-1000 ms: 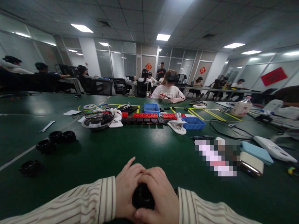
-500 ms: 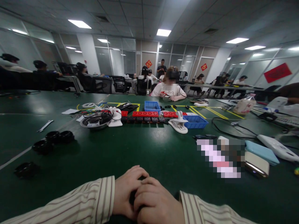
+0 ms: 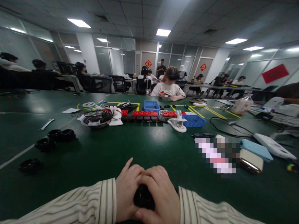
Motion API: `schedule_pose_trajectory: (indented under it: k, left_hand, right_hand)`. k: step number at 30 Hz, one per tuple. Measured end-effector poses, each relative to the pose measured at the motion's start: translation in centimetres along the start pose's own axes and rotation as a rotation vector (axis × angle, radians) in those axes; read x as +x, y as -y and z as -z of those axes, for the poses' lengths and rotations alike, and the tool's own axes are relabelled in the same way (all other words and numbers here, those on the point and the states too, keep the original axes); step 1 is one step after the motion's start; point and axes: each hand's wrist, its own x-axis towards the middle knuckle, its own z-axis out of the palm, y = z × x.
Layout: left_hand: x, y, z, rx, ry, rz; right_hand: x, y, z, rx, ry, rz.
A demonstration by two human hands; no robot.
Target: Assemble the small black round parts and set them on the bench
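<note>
Both my hands meet at the bottom middle of the view, wrapped round a round black part (image 3: pixel 143 196) that shows between them. My left hand (image 3: pixel 127 189) cups it from the left, with the forefinger sticking up a little. My right hand (image 3: pixel 161 196) covers it from the right, fingers curled over its top. Striped sleeves cover both my forearms. Several similar black round parts (image 3: pixel 54 137) lie on the green table (image 3: pixel 149 149) to the far left.
A metal bowl of cables (image 3: pixel 97 119), red and black blocks (image 3: pixel 146 115), two blue bins (image 3: pixel 193 120) and white holders (image 3: pixel 177 123) stand mid-table. Phones and a white device (image 3: pixel 273 145) lie at the right. A wrench (image 3: pixel 46 124) lies left. A person sits opposite; others work behind.
My hands have stayed clasped on the black part; the left forefinger dropped and then lifted again. The camera dipped and rose slightly.
</note>
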Motion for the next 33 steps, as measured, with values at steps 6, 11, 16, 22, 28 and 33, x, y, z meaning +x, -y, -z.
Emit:
schedule_pose_trajectory:
  k: [6, 11, 16, 22, 28, 33]
  left_hand:
    - [0.6, 0.8, 0.4, -0.102, 0.135, 0.054]
    - [1.1, 1.4, 0.5, -0.194, 0.193, -0.039]
    - [0.7, 1.3, 0.4, -0.092, 0.142, -0.084]
    - [0.1, -0.2, 0.6, 0.003, 0.021, 0.067]
    - [-0.3, -0.1, 0.1, -0.022, 0.039, 0.136]
    - [0.3, 1.2, 0.4, -0.122, 0.131, 0.015]
  right_hand:
    - [0.2, -0.3, 0.1, -0.030, 0.137, 0.017]
    - [0.4, -0.4, 0.3, 0.048, 0.147, 0.240]
    - [0.3, -0.2, 0.3, 0.098, 0.081, 0.312]
    - [-0.3, -0.1, 0.4, -0.018, 0.000, 0.102]
    - [-0.3, 0.0, 0.0, -0.131, 0.098, -0.094]
    - [-0.1, 0.1, 0.4, -0.042, 0.134, 0.056]
